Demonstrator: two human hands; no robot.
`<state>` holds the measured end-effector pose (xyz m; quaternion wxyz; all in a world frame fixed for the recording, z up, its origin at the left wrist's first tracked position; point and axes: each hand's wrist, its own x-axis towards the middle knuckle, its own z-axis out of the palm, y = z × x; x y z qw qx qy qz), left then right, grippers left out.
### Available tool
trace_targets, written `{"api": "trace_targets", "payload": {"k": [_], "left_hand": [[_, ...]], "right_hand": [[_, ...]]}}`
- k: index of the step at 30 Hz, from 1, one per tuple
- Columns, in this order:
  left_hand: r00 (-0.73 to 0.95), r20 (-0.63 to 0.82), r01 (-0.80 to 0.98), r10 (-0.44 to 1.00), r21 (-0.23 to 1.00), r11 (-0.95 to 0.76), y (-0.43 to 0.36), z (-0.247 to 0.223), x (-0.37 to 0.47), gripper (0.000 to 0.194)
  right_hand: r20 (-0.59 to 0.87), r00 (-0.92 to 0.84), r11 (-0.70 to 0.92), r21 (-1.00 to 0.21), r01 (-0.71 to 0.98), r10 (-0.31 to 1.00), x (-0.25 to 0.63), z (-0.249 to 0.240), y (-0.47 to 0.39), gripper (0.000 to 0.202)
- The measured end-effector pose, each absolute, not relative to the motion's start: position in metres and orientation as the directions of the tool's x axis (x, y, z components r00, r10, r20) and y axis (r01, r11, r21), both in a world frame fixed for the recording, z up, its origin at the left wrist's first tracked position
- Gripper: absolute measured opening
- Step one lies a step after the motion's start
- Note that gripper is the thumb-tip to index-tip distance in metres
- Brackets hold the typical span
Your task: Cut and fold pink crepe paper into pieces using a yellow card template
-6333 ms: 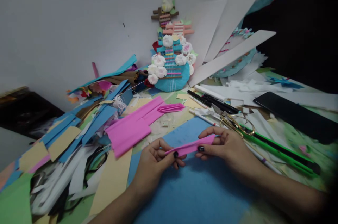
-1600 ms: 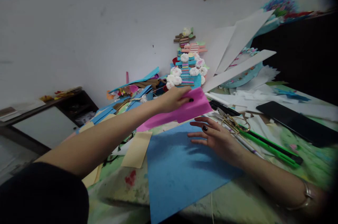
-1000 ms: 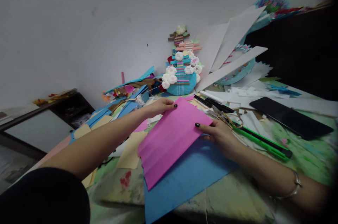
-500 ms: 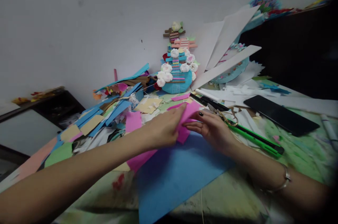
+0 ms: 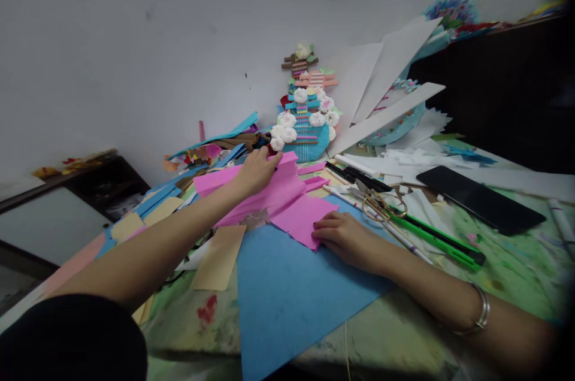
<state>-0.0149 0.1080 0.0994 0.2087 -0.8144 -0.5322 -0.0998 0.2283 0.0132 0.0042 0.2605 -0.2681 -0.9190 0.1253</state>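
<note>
My left hand (image 5: 257, 172) is closed on the upper edge of a wide, creased sheet of pink crepe paper (image 5: 287, 183), part of which lies behind my forearm. With bent fingers, my right hand (image 5: 348, 240) grips the near right corner of a smaller pink crepe paper piece (image 5: 303, 222). That piece overlaps a large blue sheet (image 5: 296, 297) on the table. Scissors with gold handles (image 5: 377, 204) lie just beyond my right hand, beside a green-and-black cutter (image 5: 442, 240).
A black phone (image 5: 480, 198) lies at the right. Black pens (image 5: 341, 172) and white paper scraps (image 5: 408, 159) are behind the scissors. A blue paper guitar with white flowers (image 5: 309, 138) leans at the back wall. Beige paper (image 5: 220, 258) rests left of the blue sheet.
My left hand has moved left and away from me, drawing up the wide pink sheet. My right hand has come lower and nearer, to the smaller piece's corner; the hands are now apart.
</note>
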Motion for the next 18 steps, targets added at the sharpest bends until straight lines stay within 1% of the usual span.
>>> {"api": "trace_targets", "payload": {"k": [3,5,7,9,11,13,16,18], "left_hand": [[0.351,0.443,0.934,0.825,-0.230,-0.273,0.121,0.085,-0.023,0.038],[0.316,0.482,0.947,0.817,-0.207,-0.245,0.122,0.077,-0.023,0.042],[0.298,0.506,0.955,0.809,-0.170,-0.245,0.114,0.071,-0.017,0.041],[0.307,0.491,0.951,0.815,-0.126,-0.283,0.098,0.067,-0.007,0.031],[0.348,0.423,0.933,0.836,-0.072,-0.352,0.074,0.063,0.005,0.022],[0.389,0.319,0.913,0.864,-0.004,-0.409,0.049,0.058,0.014,0.020],[0.434,0.132,0.891,0.891,0.082,-0.447,0.022,0.046,0.016,0.032],[0.429,0.065,0.892,0.901,0.131,-0.434,0.017,0.037,0.012,0.035]], "right_hand": [[0.397,-0.750,0.827,-0.440,0.351,0.529,0.229,0.007,0.010,0.023],[0.404,-0.728,0.802,-0.493,0.337,0.554,0.230,0.007,0.010,0.026],[0.422,-0.650,0.746,-0.556,0.366,0.632,0.233,0.005,0.013,0.031],[0.430,-0.529,0.666,-0.619,0.417,0.732,0.237,0.003,0.019,0.032],[0.421,-0.412,0.583,-0.671,0.458,0.808,0.242,0.002,0.024,0.030],[0.401,-0.331,0.518,-0.711,0.475,0.854,0.245,0.004,0.029,0.024],[0.369,-0.283,0.463,-0.747,0.477,0.885,0.246,0.007,0.031,0.021],[0.359,-0.277,0.452,-0.754,0.478,0.891,0.244,0.008,0.030,0.021]]}}
